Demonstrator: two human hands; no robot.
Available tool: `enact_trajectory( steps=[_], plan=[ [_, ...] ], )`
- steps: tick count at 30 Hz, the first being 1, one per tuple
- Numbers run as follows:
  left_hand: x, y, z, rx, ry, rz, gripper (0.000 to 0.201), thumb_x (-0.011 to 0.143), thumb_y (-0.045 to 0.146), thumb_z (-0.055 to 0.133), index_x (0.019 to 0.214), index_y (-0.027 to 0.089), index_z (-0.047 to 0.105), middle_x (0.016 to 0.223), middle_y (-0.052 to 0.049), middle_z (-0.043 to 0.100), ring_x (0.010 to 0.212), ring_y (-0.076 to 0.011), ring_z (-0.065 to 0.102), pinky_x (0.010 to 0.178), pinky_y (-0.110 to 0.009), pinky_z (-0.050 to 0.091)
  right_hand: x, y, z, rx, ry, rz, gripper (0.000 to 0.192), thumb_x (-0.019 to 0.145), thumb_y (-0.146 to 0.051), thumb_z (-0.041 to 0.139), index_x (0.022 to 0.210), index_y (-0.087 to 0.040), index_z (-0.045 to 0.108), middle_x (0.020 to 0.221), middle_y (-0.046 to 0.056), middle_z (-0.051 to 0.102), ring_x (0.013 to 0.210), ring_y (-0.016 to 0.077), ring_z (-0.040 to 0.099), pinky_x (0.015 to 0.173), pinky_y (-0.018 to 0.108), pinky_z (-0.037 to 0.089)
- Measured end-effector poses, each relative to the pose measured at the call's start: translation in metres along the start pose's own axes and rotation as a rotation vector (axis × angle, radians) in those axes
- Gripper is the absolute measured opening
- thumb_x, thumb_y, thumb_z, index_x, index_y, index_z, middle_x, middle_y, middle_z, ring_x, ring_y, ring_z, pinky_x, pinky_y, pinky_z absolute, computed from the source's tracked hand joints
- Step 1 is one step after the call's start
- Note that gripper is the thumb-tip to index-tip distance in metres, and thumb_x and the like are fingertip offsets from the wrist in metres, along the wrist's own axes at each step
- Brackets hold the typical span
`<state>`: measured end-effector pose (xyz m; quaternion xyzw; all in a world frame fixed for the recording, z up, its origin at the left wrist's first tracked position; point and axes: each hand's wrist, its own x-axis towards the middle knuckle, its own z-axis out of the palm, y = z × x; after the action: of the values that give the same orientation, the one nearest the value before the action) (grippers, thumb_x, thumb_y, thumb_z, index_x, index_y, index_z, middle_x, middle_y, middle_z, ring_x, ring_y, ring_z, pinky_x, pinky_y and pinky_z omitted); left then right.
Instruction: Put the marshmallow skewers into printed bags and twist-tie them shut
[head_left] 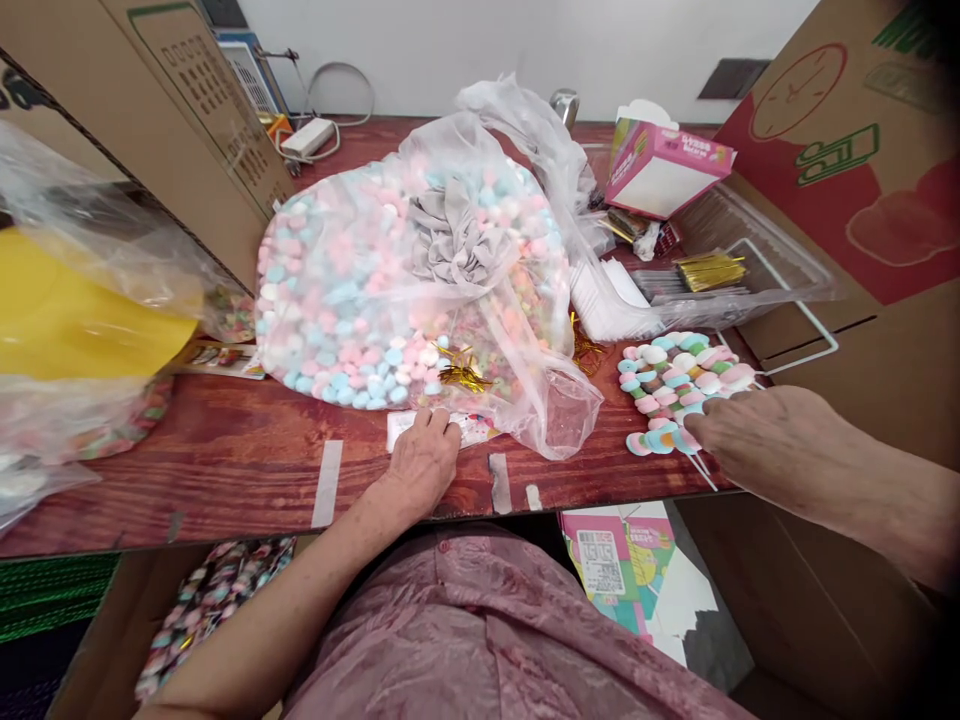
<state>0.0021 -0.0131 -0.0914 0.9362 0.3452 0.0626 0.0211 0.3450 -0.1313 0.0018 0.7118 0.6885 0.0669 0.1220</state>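
My left hand (421,460) rests near the table's front edge, fingertips on a small printed clear packet (474,428) that lies flat under the lip of a big plastic bag. That bag (405,290) is full of pink, blue and white marshmallows. My right hand (757,432) lies on the right side of the table, fingers on the near end of a row of marshmallow skewers (675,385), whose white sticks poke out under the hand. Whether the fingers pinch a skewer I cannot tell.
Gold twist ties (463,376) lie by the bag and more (709,270) sit in a clear tray at the right. A pink carton (664,165) stands behind. Cardboard boxes (847,150) flank both sides. A yellow object in plastic (67,310) is at left.
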Motion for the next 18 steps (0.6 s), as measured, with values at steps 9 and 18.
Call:
enact_trajectory(
  steps=[9, 18],
  plan=[
    [0.001, -0.012, 0.011, -0.345, 0.235, 0.018, 0.021, 0.081, 0.003, 0.048, 0.067, 0.017, 0.054, 0.078, -0.006, 0.057, 0.081, -0.0200, 0.053, 0.075, -0.035, 0.049, 0.018, 0.005, -0.004, -0.054, -0.190, -0.106, 0.025, 0.072, 0.000, 0.058, 0.055, -0.019, 0.055, 0.053, 0.004, 0.057, 0.047, 0.0125, 0.040, 0.058, 0.032, 0.013],
    [-0.015, -0.022, 0.015, -0.310, 0.264, 0.128, 0.016, 0.093, 0.017, 0.051, 0.084, 0.016, 0.064, 0.086, -0.008, 0.063, 0.084, -0.0189, 0.056, 0.076, -0.033, 0.050, 0.019, 0.026, 0.021, 0.048, -0.110, -0.065, 0.030, 0.079, -0.003, 0.058, 0.054, -0.020, 0.054, 0.048, 0.001, 0.056, 0.042, 0.0124, 0.046, 0.052, 0.029, 0.017]
  ],
)
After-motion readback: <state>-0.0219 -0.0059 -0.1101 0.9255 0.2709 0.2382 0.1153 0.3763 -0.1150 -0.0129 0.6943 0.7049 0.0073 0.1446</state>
